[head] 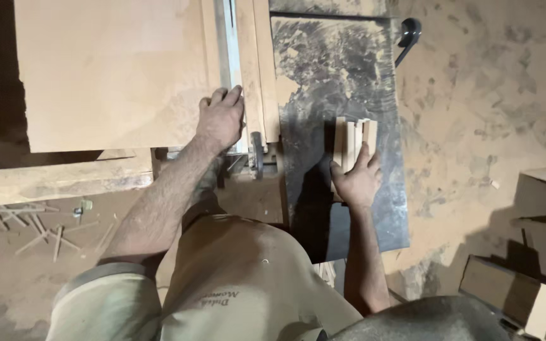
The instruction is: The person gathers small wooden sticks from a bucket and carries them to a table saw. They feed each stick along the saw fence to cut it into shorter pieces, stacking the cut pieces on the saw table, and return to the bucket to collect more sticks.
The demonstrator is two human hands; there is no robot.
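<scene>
Now wood is being cut on a saw table [374, 208], it seems; strips look like they're being gathered. Next move prob. needs a firm grip & fingers kept off the blade line. Left hand [221, 119] is laid flat, fingers spread, on the big board [109, 76] by the metal rail [230, 63]. Right hand [356, 180] is pressed, half open, on the near ends of the wood strips [352, 136], right of the rail.
</scene>
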